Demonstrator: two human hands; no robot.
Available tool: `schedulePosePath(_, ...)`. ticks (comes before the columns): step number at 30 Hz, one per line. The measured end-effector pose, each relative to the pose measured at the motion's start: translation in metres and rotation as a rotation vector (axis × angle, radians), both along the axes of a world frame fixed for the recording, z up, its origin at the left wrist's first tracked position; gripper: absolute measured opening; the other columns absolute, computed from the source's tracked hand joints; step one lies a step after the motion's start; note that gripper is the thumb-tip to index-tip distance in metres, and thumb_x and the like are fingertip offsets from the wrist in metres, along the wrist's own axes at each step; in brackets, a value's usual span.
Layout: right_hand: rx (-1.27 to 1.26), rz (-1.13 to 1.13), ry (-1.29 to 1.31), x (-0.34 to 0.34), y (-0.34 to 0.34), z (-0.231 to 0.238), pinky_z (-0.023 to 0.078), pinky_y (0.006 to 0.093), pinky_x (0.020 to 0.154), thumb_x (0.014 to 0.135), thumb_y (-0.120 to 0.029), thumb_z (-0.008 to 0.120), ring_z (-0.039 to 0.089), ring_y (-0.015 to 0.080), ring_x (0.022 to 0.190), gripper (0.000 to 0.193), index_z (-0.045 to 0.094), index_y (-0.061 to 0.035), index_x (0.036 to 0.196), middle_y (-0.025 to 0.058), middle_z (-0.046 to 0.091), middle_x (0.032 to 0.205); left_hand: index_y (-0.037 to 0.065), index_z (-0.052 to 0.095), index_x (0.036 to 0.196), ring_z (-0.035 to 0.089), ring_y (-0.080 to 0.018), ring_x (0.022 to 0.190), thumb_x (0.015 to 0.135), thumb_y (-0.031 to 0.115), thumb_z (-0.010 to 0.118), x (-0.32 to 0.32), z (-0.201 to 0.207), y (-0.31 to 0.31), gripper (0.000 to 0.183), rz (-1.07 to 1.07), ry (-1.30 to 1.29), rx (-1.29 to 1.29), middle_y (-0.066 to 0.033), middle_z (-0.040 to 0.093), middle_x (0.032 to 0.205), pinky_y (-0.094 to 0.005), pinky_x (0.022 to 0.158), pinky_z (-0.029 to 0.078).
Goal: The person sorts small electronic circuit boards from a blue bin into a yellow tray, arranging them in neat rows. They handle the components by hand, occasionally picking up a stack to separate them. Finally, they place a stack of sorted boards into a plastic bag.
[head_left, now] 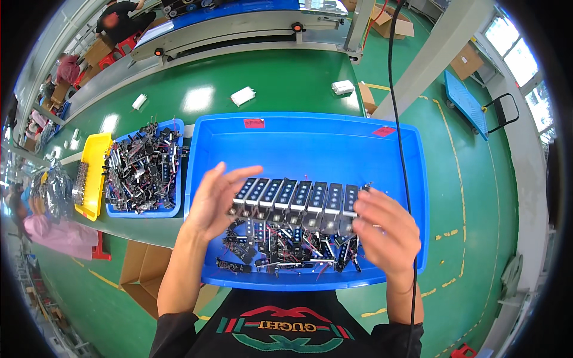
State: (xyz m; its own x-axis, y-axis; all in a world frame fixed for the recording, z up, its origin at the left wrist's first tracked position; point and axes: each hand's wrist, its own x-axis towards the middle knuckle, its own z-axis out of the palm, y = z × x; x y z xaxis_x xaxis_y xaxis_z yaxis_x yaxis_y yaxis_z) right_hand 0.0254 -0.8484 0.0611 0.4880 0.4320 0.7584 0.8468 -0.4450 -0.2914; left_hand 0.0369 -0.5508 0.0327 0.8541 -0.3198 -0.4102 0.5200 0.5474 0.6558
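Observation:
A row of several black rectangular modules (292, 200), with blue-and-white dotted faces and clear lower parts, spans between my two hands above a large blue bin (310, 134). My left hand (210, 203) closes on the row's left end, its index finger stretched out above. Around the right end curl the fingers of my right hand (388, 232). Below the row, loose black modules with thin red and dark wires (292, 250) lie jumbled in the bin's near part. The undersides of the held modules are partly hidden.
Left of the bin stand a smaller blue bin (180, 134) heaped with similar parts and a yellow tray (95, 152). White blocks (243, 96) lie on the green table. A black cable (395, 113) hangs down across the right side. Beyond is a conveyor (233, 39).

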Motion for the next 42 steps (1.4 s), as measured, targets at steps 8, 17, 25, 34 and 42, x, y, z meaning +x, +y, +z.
schedulePosePath(8, 0.212, -0.294, 0.120, -0.015, 0.016, -0.021, 0.050, 0.0364, 0.091, 0.072, 0.006, 0.067, 0.056, 0.0261, 0.110, 0.036, 0.066, -0.0045, 0.107, 0.0129, 0.063, 0.111, -0.001, 0.037, 0.139, 0.067, -0.0222, 0.099, 0.088, -0.003, 0.058, -0.005, -0.017, -0.007, 0.055, 0.069, -0.131, -0.016, -0.0131, 0.065, 0.112, -0.0414, 0.085, 0.058)
schedulePosePath(17, 0.822, 0.002, 1.290, -0.010, 0.012, -0.045, 0.046, 0.0235, 0.074, 0.090, -0.006, 0.064, 0.057, 0.0061, 0.084, 0.015, 0.063, 0.0027, 0.103, 0.0029, 0.066, 0.093, 0.001, 0.026, 0.145, 0.067, -0.0201, 0.097, 0.086, -0.004, 0.059, -0.022, -0.006, -0.017, 0.068, 0.093, -0.261, 0.195, -0.0149, 0.065, 0.111, -0.0366, 0.084, 0.057)
schedulePosePath(25, 0.391, -0.415, 0.924, -0.011, 0.020, -0.055, 0.032, 0.0244, 0.051, 0.088, -0.014, 0.070, 0.041, 0.0041, 0.060, 0.022, 0.062, 0.0019, 0.075, -0.0046, 0.050, 0.062, 0.006, 0.038, 0.139, 0.052, -0.0103, 0.103, 0.084, -0.001, 0.068, -0.028, -0.019, -0.024, 0.063, 0.080, -0.354, 0.570, -0.0069, 0.050, 0.119, -0.0247, 0.085, 0.047)
schedulePosePath(34, 0.716, -0.175, 1.226, -0.010, 0.017, -0.047, 0.037, 0.0235, 0.058, 0.084, -0.006, 0.073, 0.047, 0.0039, 0.067, 0.011, 0.066, 0.0019, 0.082, -0.0032, 0.057, 0.071, 0.003, 0.037, 0.138, 0.048, -0.0123, 0.110, 0.084, 0.001, 0.068, -0.029, -0.014, -0.024, 0.063, 0.078, -0.356, 0.407, -0.0086, 0.044, 0.125, -0.0263, 0.094, 0.042)
schedulePosePath(42, 0.417, -0.486, 0.746, -0.014, 0.031, -0.052, 0.042, 0.0271, 0.059, 0.079, -0.003, 0.075, 0.053, 0.0112, 0.067, 0.016, 0.059, 0.0018, 0.079, 0.0048, 0.057, 0.071, 0.007, 0.030, 0.139, 0.061, -0.0148, 0.096, 0.088, 0.002, 0.064, -0.034, -0.022, -0.034, 0.062, 0.129, -0.566, 0.636, -0.0110, 0.061, 0.110, -0.0305, 0.086, 0.051)
